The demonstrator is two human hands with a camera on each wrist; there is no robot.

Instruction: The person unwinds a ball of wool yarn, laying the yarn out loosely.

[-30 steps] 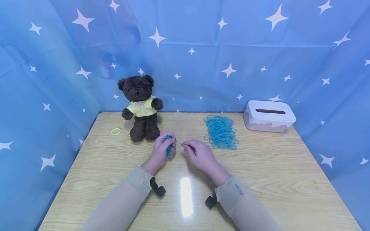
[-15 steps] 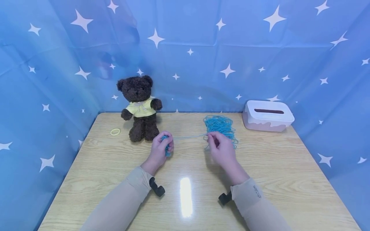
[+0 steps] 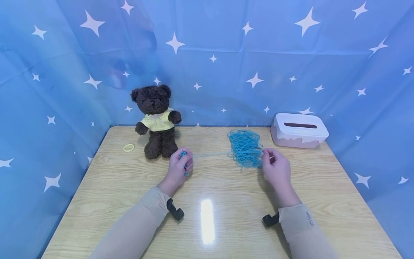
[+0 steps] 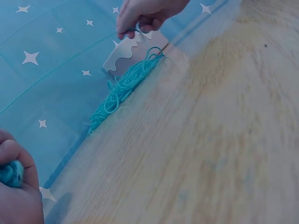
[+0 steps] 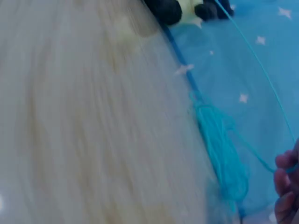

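In the head view my left hand grips a small bundle of blue yarn, its fingers curled round it near the teddy bear's feet. A single strand runs taut from that bundle to my right hand, whose thumb and fingers pinch it at the right side of the table. Between the hands lies a loose pile of blue yarn in flattened loops, with the strand crossing over it. The right wrist view shows another length of yarn rising from the pile to the right fingertips.
A brown teddy bear in a yellow top stands at the back left, with a pale yellow ring to its left. At the back right is a white and pinkish tissue box. A blue starry curtain hangs behind the wooden table.
My right hand has moved away from the left to beyond the yarn pile, drawing the pinched strand out long. The left hand has stayed almost in place, still gripping its bundle.
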